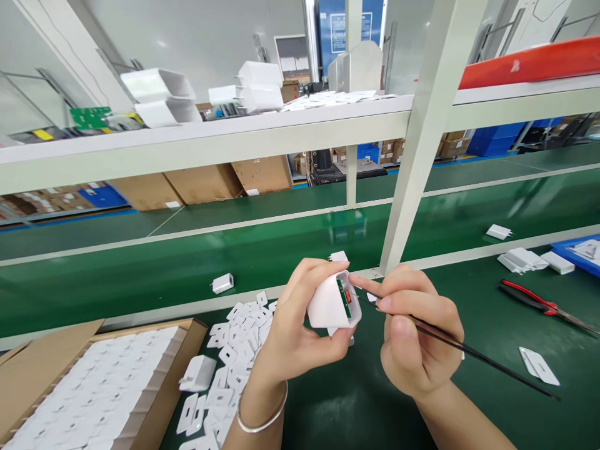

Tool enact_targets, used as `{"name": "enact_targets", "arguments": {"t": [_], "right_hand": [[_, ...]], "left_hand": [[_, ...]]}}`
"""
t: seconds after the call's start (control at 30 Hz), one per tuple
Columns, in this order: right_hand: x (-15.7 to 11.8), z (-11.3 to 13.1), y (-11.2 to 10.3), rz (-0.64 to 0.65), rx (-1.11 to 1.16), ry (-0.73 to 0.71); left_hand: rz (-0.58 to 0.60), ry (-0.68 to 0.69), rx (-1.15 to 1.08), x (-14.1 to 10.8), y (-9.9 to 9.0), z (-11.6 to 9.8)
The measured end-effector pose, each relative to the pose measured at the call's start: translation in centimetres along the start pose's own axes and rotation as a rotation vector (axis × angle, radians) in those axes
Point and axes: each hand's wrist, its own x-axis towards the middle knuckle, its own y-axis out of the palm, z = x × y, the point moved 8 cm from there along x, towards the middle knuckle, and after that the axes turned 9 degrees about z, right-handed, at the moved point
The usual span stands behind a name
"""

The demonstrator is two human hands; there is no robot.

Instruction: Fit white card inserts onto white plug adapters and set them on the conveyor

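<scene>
My left hand (295,319) is closed around a white plastic charger housing (324,303), its open end turned toward the right. Inside that opening a green circuit board (344,299) shows, with a small orange-red part on it. Black tweezers (487,357), long and thin, are pinched in my right hand (417,331). Their tips point at the opening; whether they touch anything inside cannot be made out. My right index finger reaches the housing's rim. Left of my left wrist lie many flat white plates with slots (244,340) and another white housing (197,373).
An open carton (164,387) of white pieces stands at left. Red-handled pliers (548,306), white chargers (522,259) and a blue tray (581,250) lie at right. A green conveyor belt (140,269) runs behind, beneath a shelf (281,134) with a slanting post (419,144).
</scene>
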Motion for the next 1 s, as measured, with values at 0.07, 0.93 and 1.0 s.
{"name": "enact_targets", "arguments": {"t": [0.07, 0.93, 1.0], "right_hand": [[0.03, -0.10, -0.04, 0.003, -0.016, 0.008], [0.01, 0.25, 0.12, -0.011, 0.044, -0.030], [0.06, 0.12, 0.33, -0.007, 0.057, -0.025]], "left_hand": [[0.003, -0.002, 0.001, 0.01, 0.04, 0.01], [-0.009, -0.011, 0.026, -0.01, -0.05, 0.02], [-0.008, -0.014, 0.020, -0.03, -0.01, 0.11]]}}
